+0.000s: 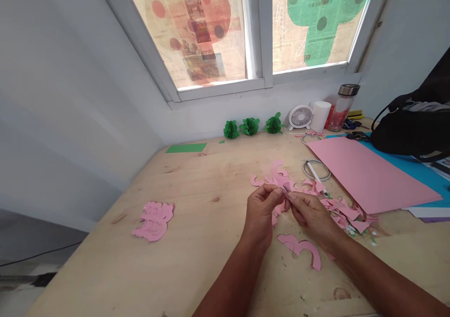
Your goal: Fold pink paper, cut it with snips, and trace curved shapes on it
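Over the right half of the wooden table, my left hand point(260, 209) and my right hand point(311, 214) meet fingertip to fingertip. Both pinch a small curved pink paper cutout point(281, 180), with a darker spot where the fingertips come together. Fingers cover part of the cutout. Just below the hands lies a wavy pink paper strip point(301, 246). Pink paper scraps point(346, 209), mixed with small green and white bits, are heaped to the right of my right hand. Farther left rests a stack of pink scalloped paper cutouts point(154, 219).
Green paper ornaments point(250, 126) stand along the wall beside a small white fan point(300, 116) and a glass bottle point(344, 107). A green paper strip point(186, 147) lies at the back left. Pink paper sheets point(372, 174), a white pen point(314, 175) and a black bag point(411, 129) occupy the right.
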`<state>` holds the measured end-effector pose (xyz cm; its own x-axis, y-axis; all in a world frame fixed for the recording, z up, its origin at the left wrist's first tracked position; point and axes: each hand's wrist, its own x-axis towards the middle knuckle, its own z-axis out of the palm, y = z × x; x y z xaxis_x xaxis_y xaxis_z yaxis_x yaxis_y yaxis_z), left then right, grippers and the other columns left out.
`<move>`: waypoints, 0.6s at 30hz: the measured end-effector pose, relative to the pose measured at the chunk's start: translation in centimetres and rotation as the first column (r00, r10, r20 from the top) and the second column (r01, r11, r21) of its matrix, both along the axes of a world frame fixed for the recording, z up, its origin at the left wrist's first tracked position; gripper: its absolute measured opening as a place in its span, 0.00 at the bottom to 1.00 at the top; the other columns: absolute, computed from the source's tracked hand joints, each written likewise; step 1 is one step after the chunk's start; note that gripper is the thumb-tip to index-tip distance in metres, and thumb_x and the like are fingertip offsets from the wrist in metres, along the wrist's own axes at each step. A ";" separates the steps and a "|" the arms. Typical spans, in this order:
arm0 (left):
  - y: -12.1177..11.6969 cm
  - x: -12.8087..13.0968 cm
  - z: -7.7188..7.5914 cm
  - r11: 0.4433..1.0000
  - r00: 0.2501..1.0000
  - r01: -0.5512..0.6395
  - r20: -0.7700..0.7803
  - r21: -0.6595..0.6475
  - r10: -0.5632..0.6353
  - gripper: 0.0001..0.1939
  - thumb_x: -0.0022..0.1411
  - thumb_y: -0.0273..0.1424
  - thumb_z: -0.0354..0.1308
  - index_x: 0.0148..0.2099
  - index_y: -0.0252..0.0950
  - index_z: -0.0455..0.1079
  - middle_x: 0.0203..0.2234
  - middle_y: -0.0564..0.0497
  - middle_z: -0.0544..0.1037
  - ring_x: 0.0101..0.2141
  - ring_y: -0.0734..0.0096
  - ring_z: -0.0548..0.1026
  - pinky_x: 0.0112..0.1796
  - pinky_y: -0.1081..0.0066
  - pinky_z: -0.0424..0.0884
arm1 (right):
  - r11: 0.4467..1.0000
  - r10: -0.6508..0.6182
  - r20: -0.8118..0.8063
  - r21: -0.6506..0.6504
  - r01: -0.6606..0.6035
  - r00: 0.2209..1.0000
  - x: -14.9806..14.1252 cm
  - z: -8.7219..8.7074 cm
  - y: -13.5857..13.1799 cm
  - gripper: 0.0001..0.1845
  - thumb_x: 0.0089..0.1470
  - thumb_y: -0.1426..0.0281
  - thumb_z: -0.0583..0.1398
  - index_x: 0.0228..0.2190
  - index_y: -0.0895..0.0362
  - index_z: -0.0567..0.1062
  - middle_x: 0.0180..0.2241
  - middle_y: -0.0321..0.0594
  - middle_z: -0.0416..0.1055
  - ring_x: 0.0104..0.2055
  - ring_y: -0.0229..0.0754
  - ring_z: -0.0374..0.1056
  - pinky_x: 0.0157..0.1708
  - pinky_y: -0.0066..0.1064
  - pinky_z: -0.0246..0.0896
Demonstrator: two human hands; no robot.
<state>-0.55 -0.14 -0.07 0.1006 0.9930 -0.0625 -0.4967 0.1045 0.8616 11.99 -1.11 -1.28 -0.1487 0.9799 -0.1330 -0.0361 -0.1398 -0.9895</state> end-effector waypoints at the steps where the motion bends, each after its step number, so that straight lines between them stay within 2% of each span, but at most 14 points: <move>1: 0.0 0.0 0.0 1.000 1.000 0.006 0.003 0.000 -0.006 0.11 0.51 0.36 0.65 0.27 0.34 0.69 0.21 0.55 0.70 0.25 0.76 0.67 0.36 0.69 0.65 | 1.000 -0.001 0.002 0.004 0.001 1.000 0.0 0.1 0.0 0.27 0.52 0.45 0.55 0.22 0.57 0.68 0.11 0.25 0.46 0.14 0.29 0.39 0.16 0.26 0.32; 7: 0.0 0.1 -0.1 1.000 1.000 0.011 0.008 0.003 -0.011 0.12 0.51 0.36 0.65 0.27 0.34 0.69 0.20 0.55 0.70 0.25 0.76 0.67 0.35 0.69 0.65 | 1.000 -0.014 -0.003 -0.005 0.014 1.000 -0.2 0.3 -0.1 0.28 0.50 0.44 0.55 0.22 0.57 0.67 0.11 0.24 0.46 0.14 0.29 0.39 0.16 0.27 0.31; 13: 0.0 0.1 0.0 1.000 1.000 0.020 0.000 -0.006 -0.020 0.12 0.51 0.36 0.65 0.26 0.34 0.68 0.19 0.55 0.69 0.23 0.76 0.66 0.35 0.69 0.65 | 1.000 0.028 -0.036 -0.013 -0.028 0.999 -0.1 0.2 -0.1 0.27 0.52 0.45 0.55 0.23 0.57 0.68 0.11 0.24 0.46 0.15 0.29 0.39 0.16 0.27 0.31; 18: 0.2 -0.1 0.0 0.997 0.998 -0.053 -0.019 -0.053 0.052 0.11 0.48 0.34 0.66 0.26 0.34 0.69 0.22 0.54 0.71 0.26 0.76 0.68 0.36 0.70 0.65 | 0.998 0.060 -0.057 -0.013 -0.060 0.997 0.1 0.1 -0.1 0.26 0.53 0.46 0.56 0.24 0.57 0.68 0.12 0.24 0.46 0.16 0.30 0.38 0.17 0.27 0.31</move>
<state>-0.61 0.06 -0.11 0.0470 0.9920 -0.1173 -0.4876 0.1253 0.8640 12.13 -1.19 -1.17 -0.2150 0.9669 -0.1374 -0.0834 -0.1583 -0.9839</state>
